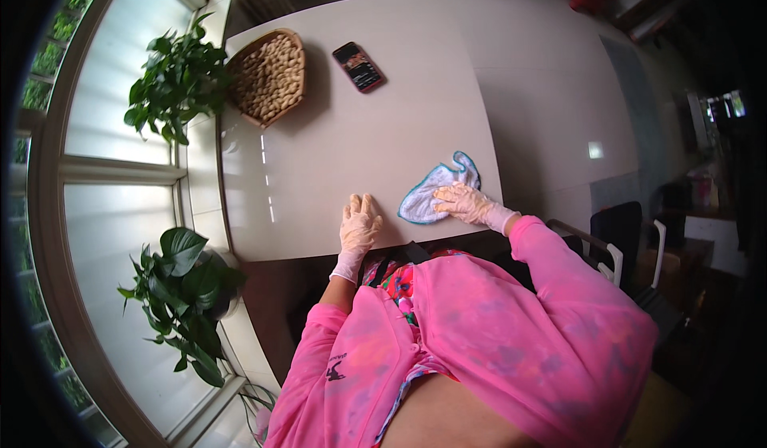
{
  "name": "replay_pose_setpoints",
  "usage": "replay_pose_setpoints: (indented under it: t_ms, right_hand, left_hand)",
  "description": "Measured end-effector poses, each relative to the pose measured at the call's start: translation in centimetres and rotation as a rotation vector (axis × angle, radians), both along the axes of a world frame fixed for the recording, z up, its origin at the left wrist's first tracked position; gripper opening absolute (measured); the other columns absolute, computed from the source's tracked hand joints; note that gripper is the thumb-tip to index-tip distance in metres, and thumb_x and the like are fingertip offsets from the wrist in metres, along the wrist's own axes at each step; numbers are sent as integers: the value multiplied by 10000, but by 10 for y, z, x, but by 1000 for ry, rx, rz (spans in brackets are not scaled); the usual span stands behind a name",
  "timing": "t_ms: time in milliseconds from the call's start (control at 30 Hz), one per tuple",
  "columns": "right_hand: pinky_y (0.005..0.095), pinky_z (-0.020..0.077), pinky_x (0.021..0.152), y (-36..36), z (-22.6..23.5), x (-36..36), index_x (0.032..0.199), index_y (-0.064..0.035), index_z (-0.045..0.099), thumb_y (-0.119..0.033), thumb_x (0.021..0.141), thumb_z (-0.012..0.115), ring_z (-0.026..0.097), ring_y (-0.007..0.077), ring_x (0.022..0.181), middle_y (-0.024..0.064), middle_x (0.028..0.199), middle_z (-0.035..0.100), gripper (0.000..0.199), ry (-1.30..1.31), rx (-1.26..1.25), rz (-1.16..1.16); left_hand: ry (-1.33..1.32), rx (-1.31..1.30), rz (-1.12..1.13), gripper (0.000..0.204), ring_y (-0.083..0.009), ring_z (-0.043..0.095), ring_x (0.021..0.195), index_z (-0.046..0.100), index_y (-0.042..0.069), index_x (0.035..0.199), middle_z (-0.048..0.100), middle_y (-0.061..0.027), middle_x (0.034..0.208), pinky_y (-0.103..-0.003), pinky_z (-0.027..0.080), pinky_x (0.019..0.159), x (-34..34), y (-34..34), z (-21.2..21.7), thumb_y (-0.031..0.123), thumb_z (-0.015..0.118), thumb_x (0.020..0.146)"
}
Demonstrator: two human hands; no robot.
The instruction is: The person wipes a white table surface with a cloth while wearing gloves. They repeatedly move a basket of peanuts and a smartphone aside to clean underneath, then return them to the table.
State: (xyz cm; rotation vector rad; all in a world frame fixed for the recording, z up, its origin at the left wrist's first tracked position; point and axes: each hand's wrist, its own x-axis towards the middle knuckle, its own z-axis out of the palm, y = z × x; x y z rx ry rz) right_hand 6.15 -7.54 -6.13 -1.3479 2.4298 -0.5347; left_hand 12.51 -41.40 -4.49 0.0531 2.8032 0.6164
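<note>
Currently, cloth (427, 200): spread near the table's right front corner, pressed beneath the gloved right hand (465, 203); whether any fold is pinched cannot be told.
Left hand (359, 228): laid on the table (307, 172), fingers extended, nothing grasped.
Wiping: judged in hand; steady pressure is called for by another stroke.
Phone (359, 67), basket (284, 111) of peanuts (270, 76): placed toward the far side, where wiping would be obstructed.
Plants (182, 80): ranged along the window.

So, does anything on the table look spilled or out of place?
Nothing stands out: the peanuts sit inside their basket, the phone lies flat, and the cloth is merely bunched under the right hand.
</note>
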Motion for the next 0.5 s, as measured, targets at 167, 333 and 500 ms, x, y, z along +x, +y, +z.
replay_pose_setpoints:
  t_ms: [167, 333, 500]
  right_hand:
    - [444, 315, 1098, 15, -15, -40, 1223, -178, 598, -172, 882, 553, 465, 265, 1301, 96, 1374, 528, 344, 128, -50, -85]
    - [441, 309, 1100, 34, -36, -109, 1267, -181, 577, -143, 871, 543, 426, 273, 1340, 105, 1407, 493, 399, 199, -55, -221]
    - [407, 296, 1143, 50, -80, -201, 1273, -175, 591, -42, 850, 487, 416, 281, 1347, 110, 1412, 493, 456, 227, -154, -470]
  left_hand:
    - [-277, -161, 71, 853, -509, 266, 1368, 216, 131, 1523, 227, -245, 1539, -504, 326, 1094, -24, 32, 35, 405, 652, 843]
    - [-317, -204, 33, 953, -522, 206, 1390, 160, 125, 1538, 124, -276, 1558, -516, 257, 1134, -21, 37, 33, 428, 689, 806]
    - [-320, -284, 50, 1000, -533, 203, 1383, 137, 102, 1537, 121, -295, 1549, -519, 252, 1134, -18, 41, 36, 456, 699, 790]
